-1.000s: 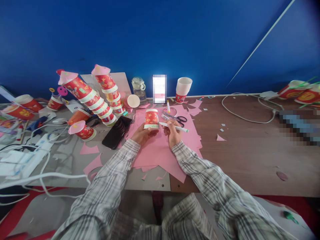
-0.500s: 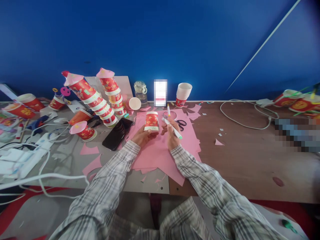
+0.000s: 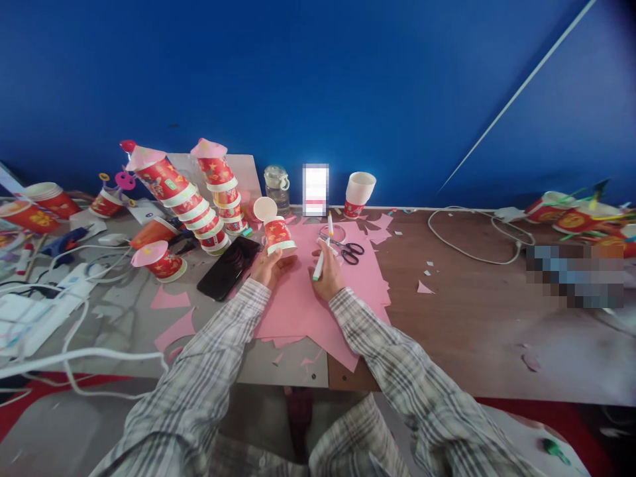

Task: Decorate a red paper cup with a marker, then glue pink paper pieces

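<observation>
My left hand (image 3: 272, 267) grips a red patterned paper cup (image 3: 278, 232) low by its white rim. The cup is upside down and leans to the left. A short way to the right, my right hand (image 3: 330, 277) is closed round a white marker pen (image 3: 318, 265) whose green end points down toward me. Both hands are above pink paper sheets (image 3: 298, 311). Black-handled scissors (image 3: 352, 253) lie just right of my right hand. Behind it is another marker (image 3: 330, 224) with a yellow-orange band.
Two stacked-cup towers (image 3: 173, 189) with pink cone tops stand at the back left, near a black phone (image 3: 228, 268). A water bottle (image 3: 277, 189), a lit screen (image 3: 315, 189) and white-topped cups (image 3: 360, 192) line the blue wall. White cables (image 3: 89, 351) run along the left.
The cup in my left hand has shifted left and tilted. My right hand has moved left and turned the marker from slanting rightward to nearly upright. The scissors are now more exposed.
</observation>
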`<state>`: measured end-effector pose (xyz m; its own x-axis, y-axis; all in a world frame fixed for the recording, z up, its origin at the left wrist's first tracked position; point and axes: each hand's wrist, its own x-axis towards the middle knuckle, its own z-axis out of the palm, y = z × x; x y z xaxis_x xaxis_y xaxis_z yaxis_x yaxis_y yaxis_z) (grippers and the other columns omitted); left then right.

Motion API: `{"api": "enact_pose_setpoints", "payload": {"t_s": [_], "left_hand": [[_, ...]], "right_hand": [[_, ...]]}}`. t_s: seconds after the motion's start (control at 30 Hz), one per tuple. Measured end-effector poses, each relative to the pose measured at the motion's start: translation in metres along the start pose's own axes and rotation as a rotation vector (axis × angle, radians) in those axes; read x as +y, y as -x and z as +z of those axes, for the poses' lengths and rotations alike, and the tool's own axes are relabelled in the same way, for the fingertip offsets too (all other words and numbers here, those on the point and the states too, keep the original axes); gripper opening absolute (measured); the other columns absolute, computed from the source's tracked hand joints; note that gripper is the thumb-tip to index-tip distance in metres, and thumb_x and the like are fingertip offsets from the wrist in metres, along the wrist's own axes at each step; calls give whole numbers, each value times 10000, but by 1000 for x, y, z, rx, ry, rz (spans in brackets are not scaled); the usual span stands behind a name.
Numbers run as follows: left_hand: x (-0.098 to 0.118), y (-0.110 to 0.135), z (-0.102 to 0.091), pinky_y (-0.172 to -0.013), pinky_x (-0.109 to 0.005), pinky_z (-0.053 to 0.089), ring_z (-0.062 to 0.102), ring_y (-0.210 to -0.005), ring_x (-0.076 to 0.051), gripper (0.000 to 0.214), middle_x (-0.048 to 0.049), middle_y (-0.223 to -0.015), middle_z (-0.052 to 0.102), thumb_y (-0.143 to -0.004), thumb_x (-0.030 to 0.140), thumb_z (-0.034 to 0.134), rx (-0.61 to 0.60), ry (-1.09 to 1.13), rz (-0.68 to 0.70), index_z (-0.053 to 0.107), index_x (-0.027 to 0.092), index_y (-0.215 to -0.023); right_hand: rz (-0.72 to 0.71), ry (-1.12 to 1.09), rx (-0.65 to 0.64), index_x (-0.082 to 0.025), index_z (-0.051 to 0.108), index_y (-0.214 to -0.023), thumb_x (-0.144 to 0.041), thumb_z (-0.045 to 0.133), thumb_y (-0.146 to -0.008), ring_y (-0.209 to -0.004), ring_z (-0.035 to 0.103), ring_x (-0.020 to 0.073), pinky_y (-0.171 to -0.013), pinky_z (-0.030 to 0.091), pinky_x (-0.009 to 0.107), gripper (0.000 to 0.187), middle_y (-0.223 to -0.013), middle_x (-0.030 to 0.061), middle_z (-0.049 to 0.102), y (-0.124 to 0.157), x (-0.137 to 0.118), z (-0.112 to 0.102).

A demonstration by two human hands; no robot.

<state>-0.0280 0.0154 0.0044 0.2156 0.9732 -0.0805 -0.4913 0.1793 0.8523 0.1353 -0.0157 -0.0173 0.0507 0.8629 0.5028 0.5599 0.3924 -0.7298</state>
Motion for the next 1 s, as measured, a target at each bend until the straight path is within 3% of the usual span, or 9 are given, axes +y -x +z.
{"api": "enact_pose_setpoints", "payload": {"t_s": [0.23, 0.4, 0.67, 0.87, 1.0], "left_hand": [[-3, -2, -3, -848, -479, 429, 608, -823, -238, 584, -72, -938, 624, -606, 437, 688, -21, -10, -11, 444, 213, -1087], [-2, -2, -1, -837, -488, 433, 610, -830, -260, 603, -66, -908, 634, -573, 428, 714, -23, -7, -14, 451, 221, -1075], [0, 0, 0, -804, -447, 456, 609, -823, -257, 583, -71, -907, 634, -555, 443, 718, -6, -26, -29, 479, 209, -1033], [0, -3, -1, -769, -440, 483, 614, -809, -261, 643, -80, -927, 628, -519, 464, 727, -19, -45, -20, 477, 191, -1044], [-2, -4, -2, -724, -412, 498, 615, -792, -255, 667, -112, -965, 620, -515, 474, 724, -17, -56, -11, 466, 181, -1056]], "right_hand": [[22, 219, -69, -193, 217, -1308, -134, 554, -575, -1020, 480, 320, -931, 355, 504, 809, -1068, 112, 559, 2, 2, 7], [24, 216, -130, -197, 209, -1313, -210, 612, -582, -1012, 489, 332, -924, 360, 504, 835, -1090, 130, 551, 4, 3, 9], [-19, 108, -99, -240, 179, -1313, -388, 695, -549, -1005, 521, 325, -901, 407, 507, 934, -1098, 109, 552, 4, -14, 3], [-16, 5, -108, -199, 249, -1280, -387, 616, -660, -951, 572, 266, -822, 487, 452, 744, -1029, 97, 563, 6, -16, -2], [-38, -37, -44, -178, 287, -1252, -341, 565, -715, -849, 595, 216, -780, 514, 410, 626, -985, 91, 561, 4, -16, -2]]}}
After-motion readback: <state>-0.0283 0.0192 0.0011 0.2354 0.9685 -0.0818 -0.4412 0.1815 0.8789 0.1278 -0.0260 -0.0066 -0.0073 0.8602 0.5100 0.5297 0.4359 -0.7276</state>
